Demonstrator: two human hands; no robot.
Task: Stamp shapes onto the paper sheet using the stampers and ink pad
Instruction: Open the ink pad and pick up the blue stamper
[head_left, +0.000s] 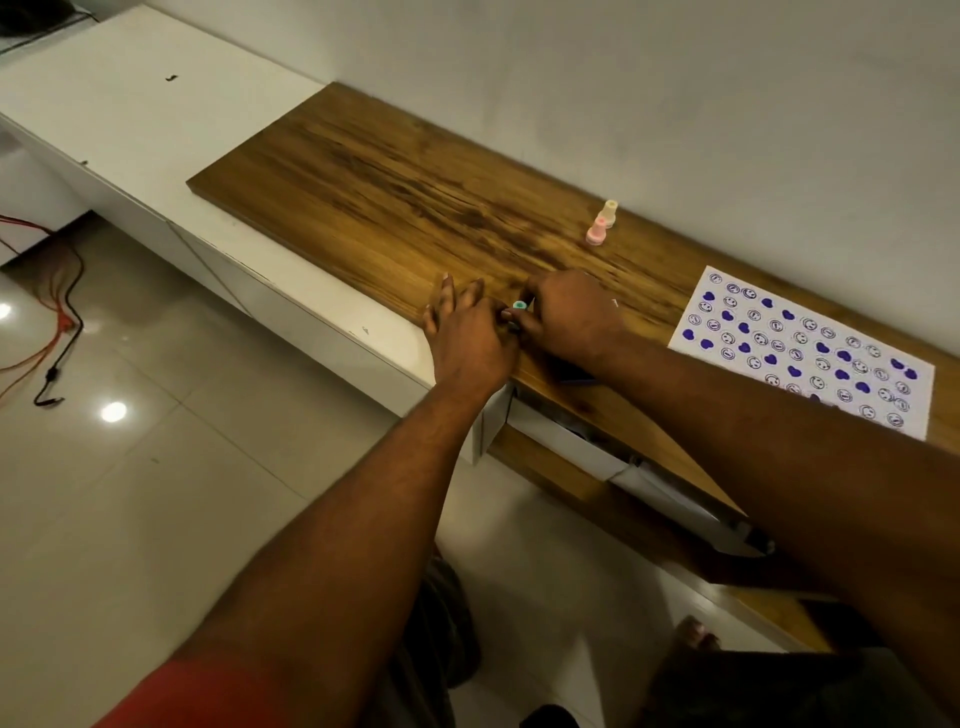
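Both hands meet over a small teal stamper near the desk's front edge.
Left hand (467, 338) fingers spread flat on wooden desk (363, 182); right hand (566, 317) fingers pinched on teal stamper (519, 305). Pink stamper (597, 232) and cream stamper (609, 213) stand touching at 1 o'clock from hands. Paper sheet (802, 349), covered in purple hearts and smileys, lies at 3 o'clock. Dark ink pad (574, 375) partly hidden under right wrist.

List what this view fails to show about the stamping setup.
- Teal stamper: mostly hidden between the left hand and right hand; shape unknown.
- Ink pad: mostly covered by the right forearm.
- Paper sheet: near corner covered by the same forearm.
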